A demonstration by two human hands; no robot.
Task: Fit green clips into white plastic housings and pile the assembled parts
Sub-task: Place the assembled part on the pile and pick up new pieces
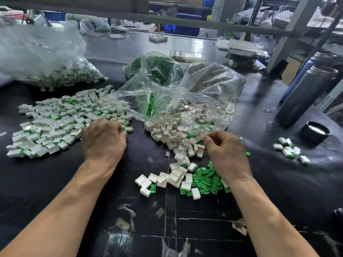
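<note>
L hand [104, 140] is seen knuckles-up at the near edge of the pile of assembled parts [61, 119], fingers curled under; whether anything is gripped can't be told. One assembled part [128, 129] lies just beside its fingertips. R hand [225, 151] is held over the spill of white housings [176, 134], thumb and forefinger pressed together at the tip; what's pinched, if anything, is too small to tell. Hands are kept well apart, both forearms stretched across the black worktop [46, 182].

More housings are scattered nearer the body, mixed w/ a heap of loose green clips [206, 179] under the R wrist. A clear bag [185, 89] is slumped open behind the spill, housings inside; a bag of green clips [154, 67] sits behind it. Far L, a filled bag of assembled parts [46, 58] is seen. To the R, a small group of assembled parts [289, 150] lies apart, near a black cap [316, 131] and a dark flask [304, 95].
</note>
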